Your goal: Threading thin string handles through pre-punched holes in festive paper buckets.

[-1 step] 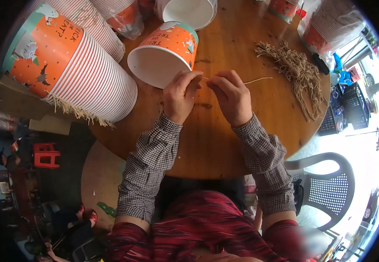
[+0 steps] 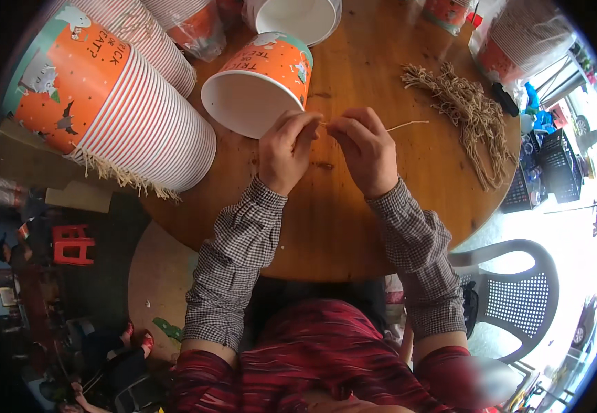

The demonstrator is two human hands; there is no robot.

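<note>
My left hand and my right hand are raised over the table, close together, fingertips pinched. Between them runs a thin beige cord, whose loose end sticks out to the right past my right hand. The left-hand pinch hides the other end. Just behind my left hand, an orange paper bucket with a white inside lies on its side, mouth toward me. To the right is a tangled heap of beige cords.
A tall nested stack of orange paper buckets leans at the left, with cord ends under it. Plastic-wrapped stacks stand at the far right. A grey chair is right of the round wooden table; a red stool stands lower left.
Both hands have shifted very slightly, with the fingertips a touch closer together. The cord is still held between them, and the bucket lies almost as before.
</note>
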